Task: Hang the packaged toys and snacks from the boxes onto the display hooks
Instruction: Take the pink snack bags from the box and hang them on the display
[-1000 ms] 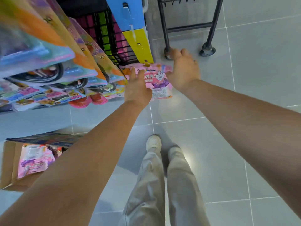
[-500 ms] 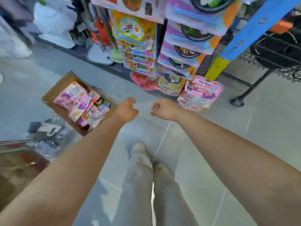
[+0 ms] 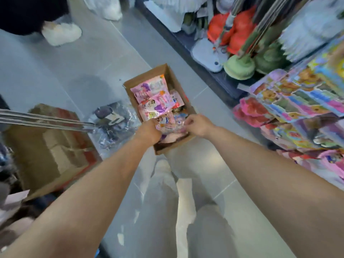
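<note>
Grey floor tiles (image 3: 93,62) fill most of the frame, and an open cardboard box (image 3: 145,74) sits at its centre, half full of pink packets (image 3: 154,101). Both hands are in the box's near end, on the packet (image 3: 173,125) lying lowest in the pile. The left hand (image 3: 149,132) shows only its back; its fingers are tucked under, so whether they grip cannot be told. The right hand (image 3: 200,125) has its fingers (image 3: 187,121) curled together on that packet's right edge, seemingly pinching it. The display rack (image 3: 297,101), crowded with bright packs, fills the right side of the frame.

The step looks like lifting one packet out. It would go best held by the card top, where the hang hole presumably is, and peeled clear of its neighbours, since slick wrappers probably cling and drag a second packet along. Lifted flat, it should arrive ready for a hook.
</note>
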{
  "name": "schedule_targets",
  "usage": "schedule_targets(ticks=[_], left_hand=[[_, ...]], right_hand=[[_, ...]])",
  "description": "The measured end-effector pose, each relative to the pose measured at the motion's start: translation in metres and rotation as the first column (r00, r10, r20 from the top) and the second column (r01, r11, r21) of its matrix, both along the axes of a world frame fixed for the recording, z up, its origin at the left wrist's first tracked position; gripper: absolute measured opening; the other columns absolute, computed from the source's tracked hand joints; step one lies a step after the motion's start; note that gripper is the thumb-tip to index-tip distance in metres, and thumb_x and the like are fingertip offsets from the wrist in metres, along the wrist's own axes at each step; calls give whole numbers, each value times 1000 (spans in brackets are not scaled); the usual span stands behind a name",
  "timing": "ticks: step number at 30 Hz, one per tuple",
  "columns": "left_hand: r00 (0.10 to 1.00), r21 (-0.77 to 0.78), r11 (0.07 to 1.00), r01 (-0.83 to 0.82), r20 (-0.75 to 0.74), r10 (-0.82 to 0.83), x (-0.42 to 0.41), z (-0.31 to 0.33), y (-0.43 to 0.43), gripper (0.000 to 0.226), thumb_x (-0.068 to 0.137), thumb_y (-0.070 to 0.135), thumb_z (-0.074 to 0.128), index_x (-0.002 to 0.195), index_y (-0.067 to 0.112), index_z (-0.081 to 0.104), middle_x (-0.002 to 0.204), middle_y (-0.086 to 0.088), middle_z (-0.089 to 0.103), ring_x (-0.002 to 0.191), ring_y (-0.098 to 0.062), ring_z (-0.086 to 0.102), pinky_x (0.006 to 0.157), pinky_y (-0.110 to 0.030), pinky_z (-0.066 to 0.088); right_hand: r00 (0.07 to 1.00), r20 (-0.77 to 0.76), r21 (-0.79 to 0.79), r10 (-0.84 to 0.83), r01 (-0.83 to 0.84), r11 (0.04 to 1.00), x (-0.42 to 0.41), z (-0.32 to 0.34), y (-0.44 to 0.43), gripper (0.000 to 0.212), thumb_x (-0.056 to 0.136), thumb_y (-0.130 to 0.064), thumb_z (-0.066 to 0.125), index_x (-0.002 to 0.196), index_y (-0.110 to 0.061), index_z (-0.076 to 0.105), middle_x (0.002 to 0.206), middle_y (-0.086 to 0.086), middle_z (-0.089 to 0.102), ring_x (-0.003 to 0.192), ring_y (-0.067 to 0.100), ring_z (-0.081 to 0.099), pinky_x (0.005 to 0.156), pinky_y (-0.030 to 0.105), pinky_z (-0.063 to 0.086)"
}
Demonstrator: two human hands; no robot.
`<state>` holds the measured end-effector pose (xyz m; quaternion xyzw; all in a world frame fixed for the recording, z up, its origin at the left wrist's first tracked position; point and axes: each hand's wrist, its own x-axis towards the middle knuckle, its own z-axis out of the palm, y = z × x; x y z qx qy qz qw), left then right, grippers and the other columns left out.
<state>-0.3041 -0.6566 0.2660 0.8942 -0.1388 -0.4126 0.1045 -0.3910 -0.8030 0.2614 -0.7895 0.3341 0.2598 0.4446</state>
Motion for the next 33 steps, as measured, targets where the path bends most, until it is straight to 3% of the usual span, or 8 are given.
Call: schedule_targets(ticks=[5, 12, 17, 22, 24, 26, 30, 33], left_hand=[[1000, 13, 1000, 11, -11, -11, 67, -70, 7, 34, 83, 19, 53, 114, 6, 60, 113, -20, 64, 107, -35, 60, 91, -40, 49], [999, 5, 1000, -23, -27, 23, 133, -185, -22, 48, 88, 4, 49, 134, 11, 44, 137, -17, 45, 120, -33, 49, 98, -32, 42], [999, -30, 1000, -3, -52, 1, 153, -253, -33, 56, 87, -1, 44, 140, 14, 37, 146, -13, 37, 130, -29, 41, 100, -28, 37], [994, -136, 991, 12, -105, -26, 164, -285, -36, 63, 86, -8, 39, 143, 17, 32, 149, -8, 34, 136, -25, 34, 108, -30, 32], [994, -138, 990, 38, -100, -52, 172, -293, -37, 63, 86, -8, 40, 143, 16, 31, 149, -10, 34, 137, -25, 34, 109, -31, 31], [994, -109, 992, 68, -73, -76, 181, -298, -38, 64, 85, -6, 44, 144, 15, 30, 148, -10, 34, 137, -26, 33, 110, -31, 30], [986, -63, 985, 158, 53, -155, 196, -288, -51, 81, 80, -2, 54, 148, 20, 16, 154, -14, 19, 142, -31, 20, 116, -42, 22], [898, -12, 919, 395, 217, -383, 202, -271, -58, 100, 77, 3, 61, 149, 29, -3, 158, -11, -9, 146, -33, -1, 117, -47, 8]], right_hand=[[990, -103, 27, -101, 104, 994, 56, -78, -3, 25, 90, -8, 52, 106, 8, 63, 111, 24, 65, 99, 32, 61, 77, 33, 47], [951, -193, 121, -243, 269, 956, 129, -213, -30, 11, 90, -11, 51, 97, -8, 59, 90, 12, 54, 77, 23, 55, 64, 32, 46], [867, -299, 188, -398, 462, 867, 163, -283, -32, 38, 95, -12, 49, 132, -6, 43, 79, 8, 55, 57, 16, 59, 34, 16, 41], [815, -387, 130, -432, 511, 849, 188, -329, -35, 45, 94, -21, 53, 135, -7, 42, 121, 12, 56, 57, 19, 58, 36, 15, 40], [849, -413, 111, -329, 405, 908, 189, -343, -38, 49, 95, -29, 49, 138, -7, 41, 129, 14, 52, 83, 25, 62, 63, 30, 54], [900, -416, 104, -132, 191, 976, 188, -348, -40, 48, 97, -31, 44, 137, -5, 41, 137, 14, 46, 118, 30, 53, 97, 37, 47], [996, -94, 82, 5, 3, 997, 186, -329, -30, 18, 97, -15, 40, 95, -9, 57, 104, 10, 53, 96, 22, 52, 77, 26, 40], [942, 247, 65, 228, -251, 966, 182, -292, -18, 30, 97, -13, 42, 124, -3, 53, 129, 12, 53, 116, 27, 52, 91, 31, 43]])
